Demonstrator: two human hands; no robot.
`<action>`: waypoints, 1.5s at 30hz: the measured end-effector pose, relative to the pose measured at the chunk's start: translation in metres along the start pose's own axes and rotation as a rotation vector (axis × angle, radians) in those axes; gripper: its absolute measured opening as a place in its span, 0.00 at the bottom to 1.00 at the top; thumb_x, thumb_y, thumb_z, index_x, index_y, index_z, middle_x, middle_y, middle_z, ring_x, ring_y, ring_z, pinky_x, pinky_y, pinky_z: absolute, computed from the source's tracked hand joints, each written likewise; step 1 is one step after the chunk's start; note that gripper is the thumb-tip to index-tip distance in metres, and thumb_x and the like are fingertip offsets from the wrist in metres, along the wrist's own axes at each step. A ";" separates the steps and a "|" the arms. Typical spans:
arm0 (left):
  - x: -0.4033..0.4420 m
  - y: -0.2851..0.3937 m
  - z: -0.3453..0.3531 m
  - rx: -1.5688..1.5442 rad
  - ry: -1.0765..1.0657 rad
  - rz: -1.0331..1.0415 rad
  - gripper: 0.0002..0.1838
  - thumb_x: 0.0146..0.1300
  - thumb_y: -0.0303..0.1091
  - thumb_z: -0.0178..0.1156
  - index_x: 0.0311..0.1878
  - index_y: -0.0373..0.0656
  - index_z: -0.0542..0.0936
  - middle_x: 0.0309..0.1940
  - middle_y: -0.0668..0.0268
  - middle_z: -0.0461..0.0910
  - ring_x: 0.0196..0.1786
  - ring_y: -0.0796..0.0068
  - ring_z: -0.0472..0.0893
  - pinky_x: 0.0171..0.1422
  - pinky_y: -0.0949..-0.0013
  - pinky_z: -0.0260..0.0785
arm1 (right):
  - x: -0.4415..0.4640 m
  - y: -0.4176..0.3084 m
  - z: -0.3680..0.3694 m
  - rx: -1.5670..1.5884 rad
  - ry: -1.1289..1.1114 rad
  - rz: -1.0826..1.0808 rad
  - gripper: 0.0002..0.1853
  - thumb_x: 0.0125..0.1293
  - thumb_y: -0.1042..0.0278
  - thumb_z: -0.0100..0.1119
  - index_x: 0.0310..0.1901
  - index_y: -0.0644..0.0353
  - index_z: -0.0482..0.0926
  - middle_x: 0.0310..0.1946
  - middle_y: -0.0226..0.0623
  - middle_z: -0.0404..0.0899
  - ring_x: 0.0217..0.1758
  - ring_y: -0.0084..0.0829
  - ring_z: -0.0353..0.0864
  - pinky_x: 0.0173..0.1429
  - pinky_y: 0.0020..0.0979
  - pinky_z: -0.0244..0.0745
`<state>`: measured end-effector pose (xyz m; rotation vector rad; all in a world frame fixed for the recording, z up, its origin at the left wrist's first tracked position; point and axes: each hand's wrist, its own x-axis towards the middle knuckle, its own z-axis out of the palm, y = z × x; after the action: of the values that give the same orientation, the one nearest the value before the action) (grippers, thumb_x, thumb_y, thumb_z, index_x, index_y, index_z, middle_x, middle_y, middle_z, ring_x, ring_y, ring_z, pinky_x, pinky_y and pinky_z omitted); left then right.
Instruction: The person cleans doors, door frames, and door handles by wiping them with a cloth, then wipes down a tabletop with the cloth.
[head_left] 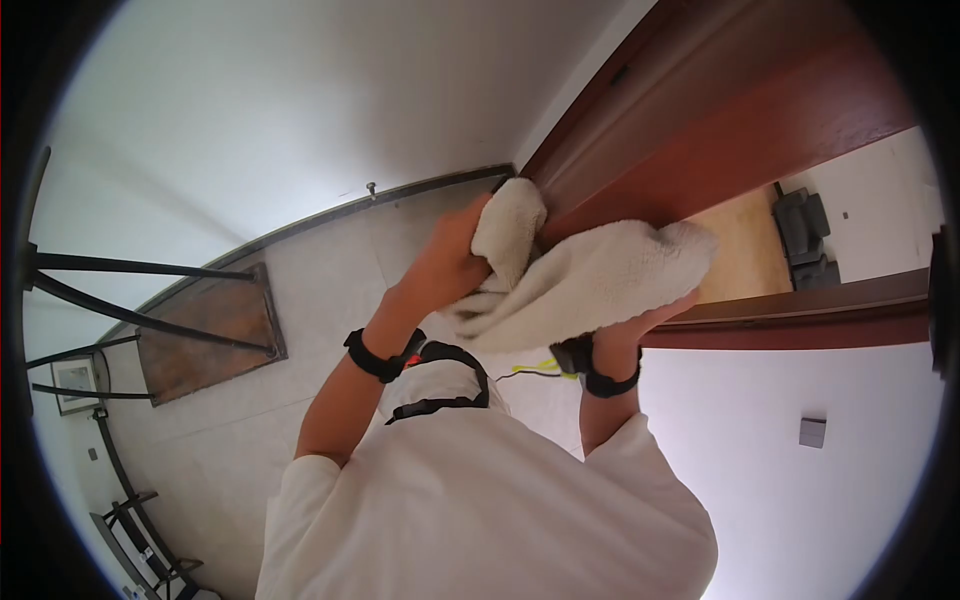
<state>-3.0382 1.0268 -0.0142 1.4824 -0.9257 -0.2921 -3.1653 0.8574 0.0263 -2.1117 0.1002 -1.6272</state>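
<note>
Holding the pale towel (600,275) to the reddish wooden panel (690,150) just beyond the grip seems the present step, calling for firm pressure, the left hand (447,262) clamped on cloth, the right hand (662,316) partly hidden, its grip unclear, while the wall (300,90) beyond-left limits reach and a brown board (205,335) lies well left.

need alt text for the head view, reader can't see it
A person's left hand grips a pale cloth against or close to reddish-brown doorway woodwork; the cloth hides most of the right hand. Black bands circle both wrists; a white shirt fills the foreground.
</note>
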 end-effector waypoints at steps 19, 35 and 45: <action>-0.078 -0.083 0.023 0.394 0.009 0.069 0.41 0.54 0.27 0.68 0.73 0.43 0.63 0.70 0.51 0.68 0.65 0.44 0.73 0.69 0.55 0.68 | -0.165 0.045 -0.003 0.023 -0.790 0.341 0.21 0.60 0.71 0.68 0.55 0.63 0.78 0.53 0.47 0.80 0.61 0.45 0.77 0.66 0.40 0.71; -0.089 -0.165 0.045 -0.341 0.084 -0.682 0.28 0.78 0.48 0.44 0.75 0.46 0.65 0.65 0.67 0.76 0.64 0.75 0.75 0.67 0.69 0.68 | -0.124 0.062 0.000 -0.285 -0.816 0.416 0.12 0.45 0.80 0.57 0.35 0.71 0.80 0.37 0.57 0.79 0.48 0.58 0.76 0.54 0.49 0.72; -0.099 -0.271 0.047 0.249 -0.253 -0.813 0.28 0.75 0.47 0.45 0.69 0.39 0.71 0.65 0.55 0.76 0.65 0.62 0.76 0.68 0.62 0.68 | -0.105 0.109 0.019 -0.346 -0.528 0.303 0.11 0.41 0.80 0.60 0.32 0.64 0.80 0.30 0.46 0.79 0.44 0.48 0.77 0.54 0.44 0.66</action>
<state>-3.0347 1.0267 -0.3060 2.0427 -0.5162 -1.0009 -3.1547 0.8022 -0.1155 -2.5624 0.5298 -0.8924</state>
